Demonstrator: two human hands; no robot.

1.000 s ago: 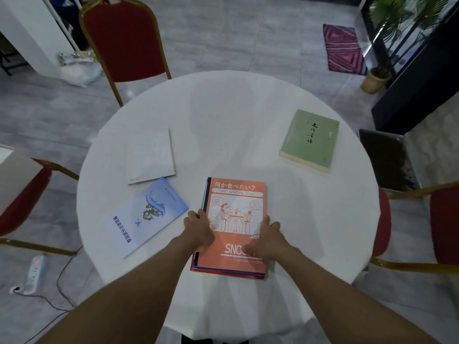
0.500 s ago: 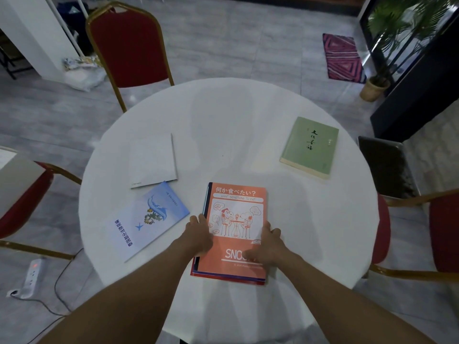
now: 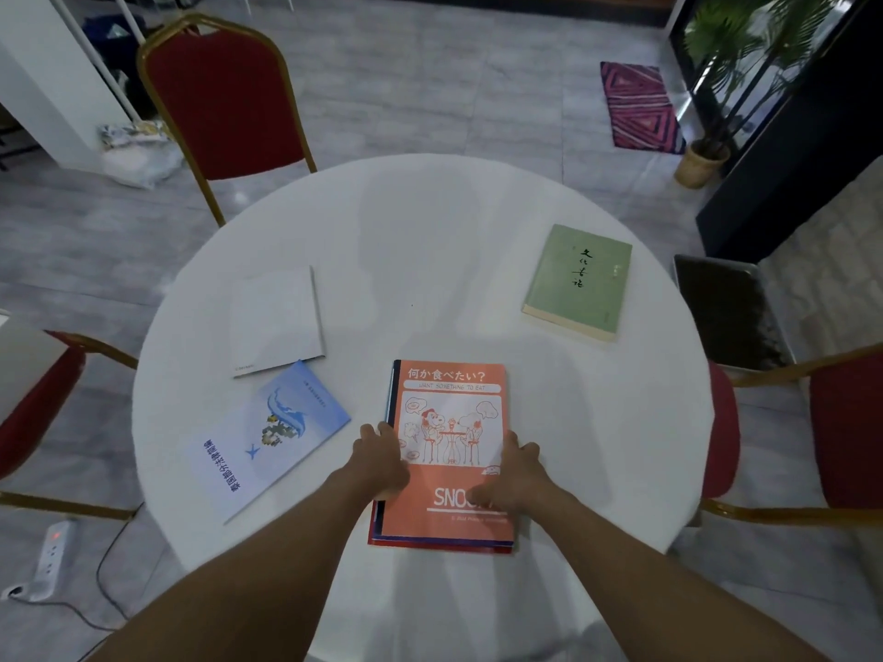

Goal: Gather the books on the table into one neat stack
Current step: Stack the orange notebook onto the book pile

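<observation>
Both hands, left (image 3: 382, 463) and right (image 3: 518, 475), press flat, grip open, flanking the orange book (image 3: 449, 422).

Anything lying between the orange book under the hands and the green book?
Nothing: in the head view only bare white table runs between the orange book and the green book.
</observation>
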